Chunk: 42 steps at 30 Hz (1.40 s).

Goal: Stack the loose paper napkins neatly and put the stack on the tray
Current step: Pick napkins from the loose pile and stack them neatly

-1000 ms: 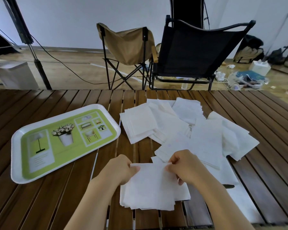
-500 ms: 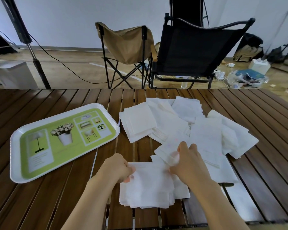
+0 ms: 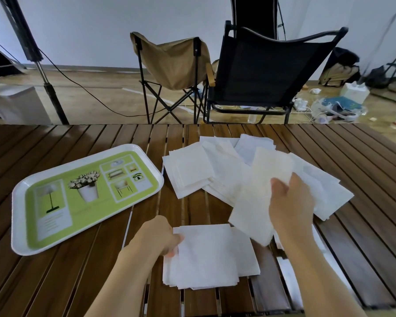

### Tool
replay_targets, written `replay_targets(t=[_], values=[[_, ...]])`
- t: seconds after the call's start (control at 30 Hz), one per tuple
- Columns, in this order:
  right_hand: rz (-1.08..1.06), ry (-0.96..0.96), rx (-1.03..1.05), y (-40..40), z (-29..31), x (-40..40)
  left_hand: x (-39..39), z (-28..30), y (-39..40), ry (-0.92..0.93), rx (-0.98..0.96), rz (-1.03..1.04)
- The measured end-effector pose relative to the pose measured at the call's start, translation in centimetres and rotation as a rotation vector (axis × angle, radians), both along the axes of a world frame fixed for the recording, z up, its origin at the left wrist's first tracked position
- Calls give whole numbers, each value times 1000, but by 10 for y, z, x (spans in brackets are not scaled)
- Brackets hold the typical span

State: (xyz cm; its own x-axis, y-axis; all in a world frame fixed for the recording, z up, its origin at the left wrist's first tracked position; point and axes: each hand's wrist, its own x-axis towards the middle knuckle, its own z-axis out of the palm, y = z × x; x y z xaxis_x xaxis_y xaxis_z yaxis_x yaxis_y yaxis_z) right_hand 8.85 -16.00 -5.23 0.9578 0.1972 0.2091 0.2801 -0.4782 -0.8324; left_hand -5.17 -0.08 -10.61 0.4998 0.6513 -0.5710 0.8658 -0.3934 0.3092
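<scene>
A small stack of white paper napkins [image 3: 206, 257] lies on the slatted wooden table near its front edge. My left hand [image 3: 160, 236] grips the stack's left edge, thumb on top. My right hand [image 3: 288, 207] holds a single napkin [image 3: 258, 193] lifted above the table, to the right of the stack. Behind it spreads a loose heap of napkins [image 3: 192, 170], overlapping in all directions. The white tray with a green printed panel [image 3: 18, 197] sits at the left with nothing on it.
Beyond the table's far edge stand a tan folding chair [image 3: 172, 62] and a black folding chair [image 3: 268, 72]. A light-stand pole [image 3: 44, 76] rises at the left. Cables and bags litter the floor at the right.
My right hand has pinched a napkin off the loose heap and raised it up and to the right. My left hand has stayed on the stack's left edge.
</scene>
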Motion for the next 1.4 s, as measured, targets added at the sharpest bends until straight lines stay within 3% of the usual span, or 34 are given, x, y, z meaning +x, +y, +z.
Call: replay_targets(t=[0.13,0.23,0.3,0.37,0.43,0.5,0.57,0.63,0.73,1.03,1.23,1.4], values=[[-7,105,216,-7,18,2,1,-2,1,19,6,-2],[184,227,259,-13,31,-3,-4,8,-3,-25,16,34],[343,283,163,-16,37,-8,-7,24,-6,-147,100,53],[476,318,19,-16,38,-12,-10,44,-11,-407,130,72],[602,323,-78,-14,35,-14,-12,63,-15,-694,-119,113],[724,318,-176,-11,33,-17,-15,76,-23,-803,-488,109],[820,356,-238,-7,33,-21,-17,78,-29,-763,-598,12],[868,425,-267,-8,34,-24,-18,75,-32,-701,-519,-73],[888,491,-324,-13,34,-22,-18,71,-31,-694,-458,-37],[998,629,-201,-23,44,-14,-19,72,-27,-659,-650,-112],[940,883,-286,-36,37,-1,-20,74,-28,-739,-654,39],[659,982,-42,-35,23,6,-24,69,-24,-753,-654,236]])
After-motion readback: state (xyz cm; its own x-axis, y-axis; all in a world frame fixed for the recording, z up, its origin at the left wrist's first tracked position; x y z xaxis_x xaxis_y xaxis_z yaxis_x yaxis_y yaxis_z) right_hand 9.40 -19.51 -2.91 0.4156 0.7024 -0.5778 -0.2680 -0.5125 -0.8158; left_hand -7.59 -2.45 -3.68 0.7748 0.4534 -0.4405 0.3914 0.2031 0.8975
